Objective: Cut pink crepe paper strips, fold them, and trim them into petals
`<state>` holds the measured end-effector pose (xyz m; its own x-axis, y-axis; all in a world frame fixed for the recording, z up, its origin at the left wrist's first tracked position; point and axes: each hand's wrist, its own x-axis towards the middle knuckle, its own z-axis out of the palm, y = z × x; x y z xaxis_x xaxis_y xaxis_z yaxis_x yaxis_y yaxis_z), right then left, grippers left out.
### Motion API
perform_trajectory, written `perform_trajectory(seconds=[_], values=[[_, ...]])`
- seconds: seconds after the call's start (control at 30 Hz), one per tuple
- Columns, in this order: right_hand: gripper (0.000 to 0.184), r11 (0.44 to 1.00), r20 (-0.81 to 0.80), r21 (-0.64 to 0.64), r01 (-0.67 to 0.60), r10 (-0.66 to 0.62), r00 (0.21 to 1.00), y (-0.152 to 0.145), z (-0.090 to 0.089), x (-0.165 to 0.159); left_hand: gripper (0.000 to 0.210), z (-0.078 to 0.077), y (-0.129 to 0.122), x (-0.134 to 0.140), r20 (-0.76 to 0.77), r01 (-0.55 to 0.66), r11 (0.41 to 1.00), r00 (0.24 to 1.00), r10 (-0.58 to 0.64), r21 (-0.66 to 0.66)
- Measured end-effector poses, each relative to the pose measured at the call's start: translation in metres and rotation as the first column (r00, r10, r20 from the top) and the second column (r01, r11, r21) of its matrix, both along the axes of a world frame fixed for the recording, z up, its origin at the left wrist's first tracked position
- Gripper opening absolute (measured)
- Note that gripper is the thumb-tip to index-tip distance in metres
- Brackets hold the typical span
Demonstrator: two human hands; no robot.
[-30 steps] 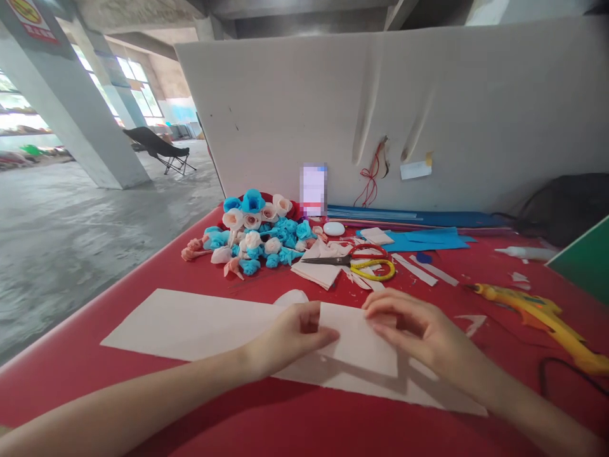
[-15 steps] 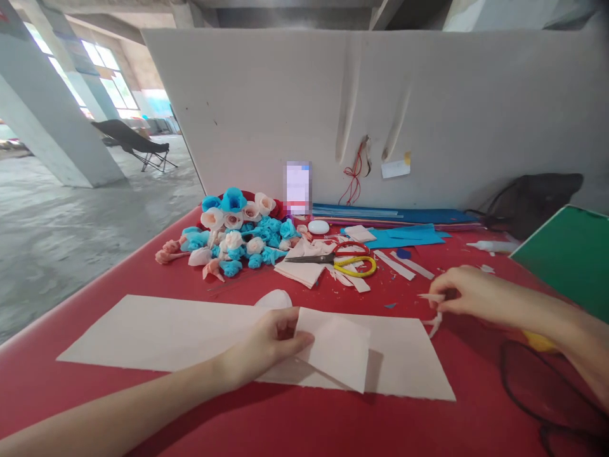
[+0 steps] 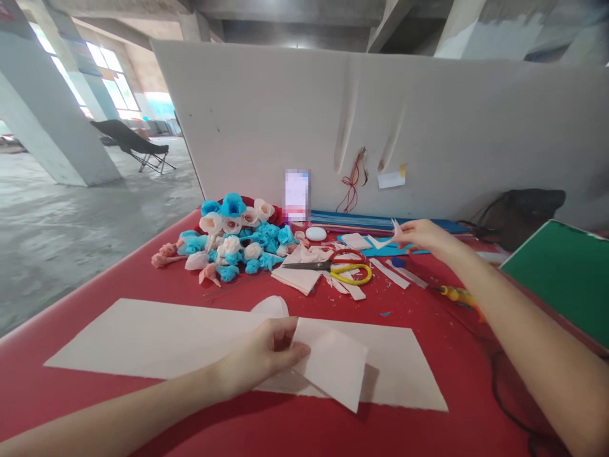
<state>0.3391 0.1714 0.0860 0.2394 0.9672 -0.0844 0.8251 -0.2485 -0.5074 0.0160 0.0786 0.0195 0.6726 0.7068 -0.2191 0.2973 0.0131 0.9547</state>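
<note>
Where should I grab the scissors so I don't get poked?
Take the scissors by the red and yellow handle loops, coming from the right. The closed blades point left toward the paper flowers, so the loops are probably the safest part to grip.

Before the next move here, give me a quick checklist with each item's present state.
1. Left hand pinches the folded pale paper piece: ok.
2. Long pale paper sheet lies flat on the red table: ok.
3. Right hand holds a small paper scrap: ok.
4. Scissors lie free, blades shut: ok.
5. Right hand's grip firmness: cannot tell.
6. Pile of paper flowers apart from both hands: ok.
</note>
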Motion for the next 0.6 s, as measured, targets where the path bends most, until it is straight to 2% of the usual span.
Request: perform_trajectory(seconds=[0.07,0.13,0.23,0.27,0.33,0.43,0.5,0.6], values=[[0.03,0.998,-0.021,0.066,0.011,-0.01,1.0,0.007,0.001,-0.014,0.025,-0.001,0.0,-0.001,0.028,0.023,0.999,0.999,-0.023,-0.022],[0.029,0.993,-0.064,0.107,-0.048,0.055,0.996,0.0,0.0,-0.036,0.024,-0.002,0.0,-0.001,0.027,0.007,1.0,1.0,-0.007,-0.023],[0.028,0.953,-0.22,0.025,-0.303,0.301,0.928,-0.033,-0.01,-0.077,0.029,-0.004,-0.001,0.0,0.147,-0.04,0.994,0.988,0.055,-0.104],[0.033,0.916,-0.299,-0.019,-0.402,0.378,0.876,-0.046,-0.015,-0.09,0.032,-0.005,-0.001,0.001,0.212,-0.038,0.987,0.975,0.07,-0.155],[0.035,0.845,-0.443,-0.084,-0.528,0.443,0.779,-0.072,-0.024,-0.111,0.039,-0.006,-0.001,0.002,0.31,-0.006,0.972,0.947,0.081,-0.236],[0.025,0.833,-0.564,-0.082,-0.548,0.414,0.714,-0.098,-0.036,-0.126,0.041,-0.006,0.001,0.002,0.321,-0.003,0.962,0.942,0.093,-0.271],[0.021,0.862,-0.612,-0.056,-0.505,0.37,0.699,-0.106,-0.04,-0.127,0.041,-0.003,0.001,0.001,0.312,-0.062,0.957,0.938,0.153,-0.283],[0.025,0.916,-0.668,-0.01,-0.402,0.293,0.684,-0.111,-0.038,-0.126,0.039,0.008,-0.001,0.001,0.329,-0.173,0.95,0.909,0.255,-0.259]])
